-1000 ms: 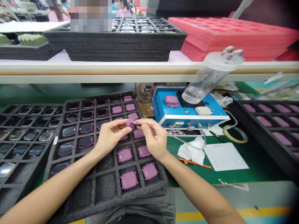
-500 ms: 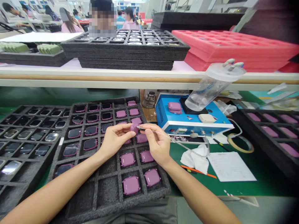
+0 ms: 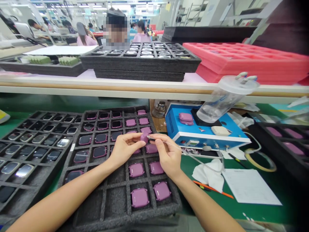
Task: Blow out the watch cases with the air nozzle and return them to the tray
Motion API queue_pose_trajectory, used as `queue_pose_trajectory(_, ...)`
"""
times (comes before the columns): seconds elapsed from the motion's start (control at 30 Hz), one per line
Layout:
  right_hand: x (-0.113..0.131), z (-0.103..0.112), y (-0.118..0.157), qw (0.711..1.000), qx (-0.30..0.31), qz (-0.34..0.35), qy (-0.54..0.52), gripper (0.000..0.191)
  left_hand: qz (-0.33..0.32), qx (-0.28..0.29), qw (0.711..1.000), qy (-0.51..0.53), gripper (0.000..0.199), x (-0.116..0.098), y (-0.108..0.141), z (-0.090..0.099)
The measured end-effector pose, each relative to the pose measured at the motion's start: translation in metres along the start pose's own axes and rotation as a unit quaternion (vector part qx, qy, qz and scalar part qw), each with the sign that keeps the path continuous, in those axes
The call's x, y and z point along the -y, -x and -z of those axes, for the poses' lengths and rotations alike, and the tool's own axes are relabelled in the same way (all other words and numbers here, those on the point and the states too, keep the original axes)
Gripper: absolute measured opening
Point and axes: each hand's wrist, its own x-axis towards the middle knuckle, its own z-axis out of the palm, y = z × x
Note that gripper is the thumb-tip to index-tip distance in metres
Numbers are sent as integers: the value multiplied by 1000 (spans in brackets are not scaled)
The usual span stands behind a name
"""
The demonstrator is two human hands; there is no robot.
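Observation:
Over the dark foam tray (image 3: pixel 103 206), my left hand (image 3: pixel 123 147) pinches a purple watch case (image 3: pixel 144 138) between thumb and fingertips. My right hand (image 3: pixel 169 155) grips a thin dispensing needle (image 3: pixel 151 138) with its tip at the case; whether they touch I cannot tell. From this tool a clear tube (image 3: pixel 193 157) runs toward the blue machine. The tray's right columns hold several purple cases, such as one purple case (image 3: pixel 140 197) near the front. Its left columns carry purple-framed watch faces (image 3: pixel 85 139) with dark screens. My fingers hide part of the held case.
Left stands another foam tray (image 3: pixel 40 167) of watch parts. Behind on the right, the blue machine (image 3: pixel 207 139) bears a clear canister (image 3: pixel 213 104). White tissue (image 3: pixel 209 174), orange tweezers (image 3: pixel 223 193) and paper (image 3: pixel 251 187) lie on the green mat. A shelf edge (image 3: pixel 108 91) crosses behind.
The whole view has shifted, so the bench and hands appear lower and slightly to the right. Both hands keep their hold on the case and needle over the tray.

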Motion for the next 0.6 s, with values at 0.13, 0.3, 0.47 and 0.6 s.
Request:
queue_pose_trajectory(0.13, 1, -1, 0, 1000, -3, 4, -14, 17, -18, 6, 1000, -21, 36, 2, 0, 1)
queue_pose_trajectory(0.3, 1, -2, 0, 1000, -4, 6, -13, 18, -16, 8, 1000, -25, 36, 0, 1, 1)
queue_pose_trajectory(0.47, 0, -3, 1, 1000, -1, 7, -12, 17, -7, 3, 1000, -28, 37, 0, 2, 1)
queue_pose_trajectory(0.6, 0, -3, 2, 1000, -7, 6, -6, 18, -13, 5, 999, -36, 37, 2, 2, 1)
